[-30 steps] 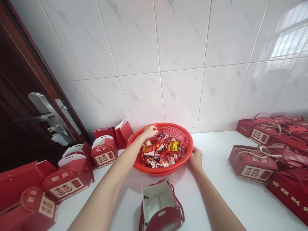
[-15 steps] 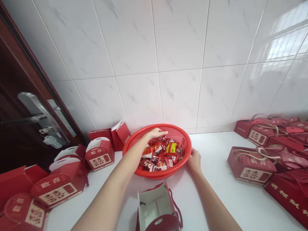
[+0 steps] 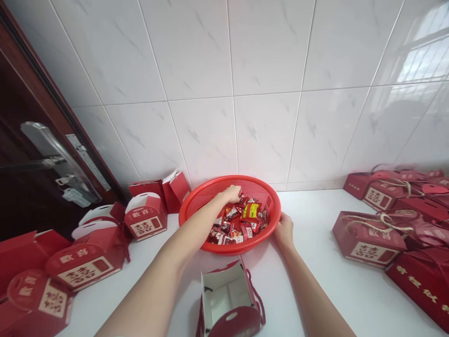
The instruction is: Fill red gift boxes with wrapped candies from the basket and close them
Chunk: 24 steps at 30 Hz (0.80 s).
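A red plastic basket (image 3: 196, 187) with mesh sides stands on the white surface against the tiled wall. Wrapped candies (image 3: 250, 211), mostly red with one yellow-labelled packet, lie in it. My left hand (image 3: 231, 193) reaches in over the far part of the pile, its fingers curled down; whatever they grip is hidden. At the basket's right side, my right hand (image 3: 285, 229) holds the rim, with its fingertips partly behind it. Just below the basket, an open red gift box (image 3: 228, 292) with a white inside and a dark red cord shows only bare walls and floor within.
On the left stand several red gift boxes (image 3: 145, 220), some with raised flaps, beside a dark door (image 3: 21, 196) with a metal handle. More red boxes tied with rope (image 3: 368, 238) crowd the right side. Tiled wall (image 3: 263, 135) closes off the back.
My left hand's outstretched fingers have curled down into the candies at the back of the basket. My right hand stays at the rim. The view has tilted slightly.
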Available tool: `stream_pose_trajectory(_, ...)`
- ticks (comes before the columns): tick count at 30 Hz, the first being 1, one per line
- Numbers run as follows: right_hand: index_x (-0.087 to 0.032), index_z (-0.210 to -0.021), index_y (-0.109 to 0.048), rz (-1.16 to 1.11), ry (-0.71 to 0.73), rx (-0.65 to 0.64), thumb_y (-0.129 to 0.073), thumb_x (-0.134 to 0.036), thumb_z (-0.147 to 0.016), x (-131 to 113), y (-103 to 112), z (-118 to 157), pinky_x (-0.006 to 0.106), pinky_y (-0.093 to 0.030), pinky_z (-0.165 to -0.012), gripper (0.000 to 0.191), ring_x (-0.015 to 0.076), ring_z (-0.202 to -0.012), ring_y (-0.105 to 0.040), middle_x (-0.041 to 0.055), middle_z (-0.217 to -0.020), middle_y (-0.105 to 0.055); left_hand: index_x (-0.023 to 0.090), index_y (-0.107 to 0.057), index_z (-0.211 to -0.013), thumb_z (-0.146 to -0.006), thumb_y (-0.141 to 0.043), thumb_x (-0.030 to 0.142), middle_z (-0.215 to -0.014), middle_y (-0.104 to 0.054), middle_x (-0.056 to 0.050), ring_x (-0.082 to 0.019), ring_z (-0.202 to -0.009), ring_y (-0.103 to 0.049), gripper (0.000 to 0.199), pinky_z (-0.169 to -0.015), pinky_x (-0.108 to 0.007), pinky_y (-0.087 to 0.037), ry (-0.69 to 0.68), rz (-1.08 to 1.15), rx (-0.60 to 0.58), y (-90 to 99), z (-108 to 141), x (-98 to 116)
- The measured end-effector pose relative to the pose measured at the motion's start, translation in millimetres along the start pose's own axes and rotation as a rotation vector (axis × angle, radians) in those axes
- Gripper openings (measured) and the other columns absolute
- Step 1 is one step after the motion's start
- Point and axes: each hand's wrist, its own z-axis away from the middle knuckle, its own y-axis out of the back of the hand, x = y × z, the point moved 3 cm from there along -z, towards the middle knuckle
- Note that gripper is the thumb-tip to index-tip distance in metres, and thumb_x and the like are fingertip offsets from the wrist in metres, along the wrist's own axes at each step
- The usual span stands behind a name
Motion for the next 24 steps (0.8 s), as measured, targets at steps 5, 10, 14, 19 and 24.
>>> stream_pose_trajectory(5,-0.018,-0.067,-0.065,0.008,0.0,-0.01,-0.048,-0.037,-0.063,1,0,0,0.031,-0.044,-0.062,0.025,0.0255,-0.072,-0.06,0.008,-0.073,-0.074,0.029,-0.068,-0.113,-0.086,-0.064,0.047,-0.112,-0.075,-0.005,-0.023,-0.094,-0.07,0.032,-0.079,-0.031,-0.051,-0.017,-0.032,-0.014,0.2,-17,1)
stream_pose_trajectory(10,-0.018,-0.065,-0.064,0.022,0.0,-0.008,-0.049,-0.038,-0.062,0,0,0,0.031,-0.043,-0.062,0.025,0.0251,-0.072,-0.059,0.0079,-0.072,-0.073,0.023,-0.065,-0.122,-0.09,-0.066,0.042,-0.116,-0.073,-0.006,-0.023,-0.099,-0.067,0.037,-0.082,-0.03,-0.052,0.001,-0.068,0.005,-3.8,-77,30)
stream_pose_trajectory(14,-0.018,-0.063,-0.063,0.026,-0.002,-0.006,-0.049,-0.039,-0.061,-1,0,0,0.03,-0.042,-0.061,0.026,0.0247,-0.071,-0.059,0.0076,-0.07,-0.073,0.015,-0.064,-0.121,-0.096,-0.063,0.038,-0.122,-0.066,-0.009,-0.024,-0.105,-0.065,0.034,-0.09,-0.037,-0.055,0.112,-0.227,-0.082,-16.0,-132,59)
stream_pose_trajectory(19,-0.018,-0.063,-0.062,0.032,-0.001,-0.002,-0.047,-0.041,-0.06,-1,0,-1,0.03,-0.041,-0.059,0.027,0.0243,-0.07,-0.058,0.0077,-0.07,-0.072,0.016,-0.059,-0.128,-0.097,-0.063,0.035,-0.127,-0.062,-0.011,-0.025,-0.108,-0.065,0.036,-0.09,-0.045,-0.057,0.127,-0.28,-0.122,-17.3,-162,66)
stream_pose_trajectory(24,-0.018,-0.061,-0.061,0.044,0.001,0.004,-0.047,-0.04,-0.06,1,0,-2,0.03,-0.041,-0.059,0.026,0.0237,-0.068,-0.057,0.0076,-0.067,-0.071,0.016,-0.06,-0.127,-0.097,-0.063,0.035,-0.126,-0.063,-0.01,-0.025,-0.107,-0.065,0.036,-0.089,-0.045,-0.058,0.104,-0.35,-0.118,-11.4,-163,58)
